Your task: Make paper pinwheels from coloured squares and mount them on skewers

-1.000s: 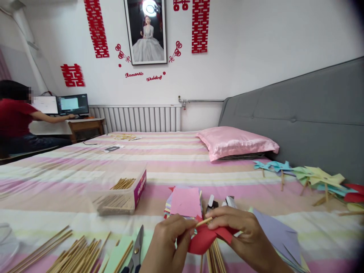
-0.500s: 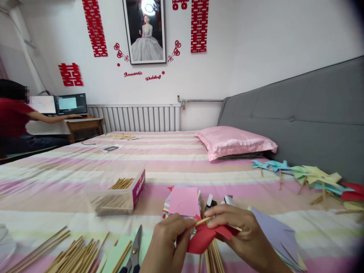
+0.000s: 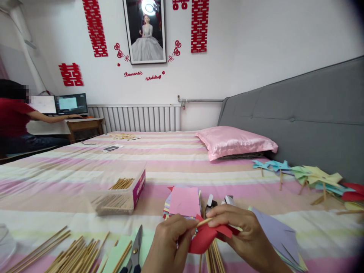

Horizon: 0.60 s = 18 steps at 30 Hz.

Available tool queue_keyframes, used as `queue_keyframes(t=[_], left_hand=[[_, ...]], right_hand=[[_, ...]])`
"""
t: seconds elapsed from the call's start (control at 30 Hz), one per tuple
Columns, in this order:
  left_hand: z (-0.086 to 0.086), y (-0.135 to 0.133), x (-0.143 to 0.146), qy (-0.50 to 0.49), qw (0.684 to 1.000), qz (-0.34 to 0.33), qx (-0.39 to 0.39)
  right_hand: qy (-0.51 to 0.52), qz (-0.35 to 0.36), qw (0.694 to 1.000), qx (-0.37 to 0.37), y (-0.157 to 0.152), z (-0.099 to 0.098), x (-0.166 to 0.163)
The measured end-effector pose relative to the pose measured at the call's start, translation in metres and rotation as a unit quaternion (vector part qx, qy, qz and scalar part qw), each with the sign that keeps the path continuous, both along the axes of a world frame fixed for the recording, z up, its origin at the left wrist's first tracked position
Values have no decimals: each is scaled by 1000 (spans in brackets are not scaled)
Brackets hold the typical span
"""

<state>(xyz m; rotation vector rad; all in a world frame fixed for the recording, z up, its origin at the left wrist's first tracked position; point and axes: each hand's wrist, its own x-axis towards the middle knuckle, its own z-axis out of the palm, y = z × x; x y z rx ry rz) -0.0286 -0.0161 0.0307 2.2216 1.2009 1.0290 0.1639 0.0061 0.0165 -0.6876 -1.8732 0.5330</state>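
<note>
Hardly anything has shifted since the earlier frames: in the head view both hands stay low at the centre of the frame, over the bed [image 3: 170, 159]. The left hand [image 3: 170, 242] pinches the end of a wooden stick [image 3: 204, 222] between its fingertips. The right hand [image 3: 241, 235] is curled shut on a folded red paper [image 3: 203, 240], pressed against that stick. Joining stick to paper seems to be the step in hand, and the next move calls for a steady pinch. Scissors [image 3: 135, 248] and loose sticks [image 3: 71, 256] lie lower left, finished pinwheels [image 3: 313, 176] at right.

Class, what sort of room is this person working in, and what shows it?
Probably a home bedroom: a wide bed with a striped sheet, a pink pillow against a grey padded headboard, and a radiator beyond it.
</note>
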Motion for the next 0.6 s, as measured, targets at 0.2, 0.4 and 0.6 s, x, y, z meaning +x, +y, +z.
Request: queue_keyframes(t=[0.2,0.4,0.6], left_hand=[[-4,0,-2,-10,1000,8,4],[-2,-1,-1,0,1000,2,12],[-2,0,-1,6,1000,8,28]], right_hand=[[-4,0,1000,-3,-1,0,0],[-7,-8,1000,-1,-1,1,0],[-5,-9,1000,0,-1,1,-1]])
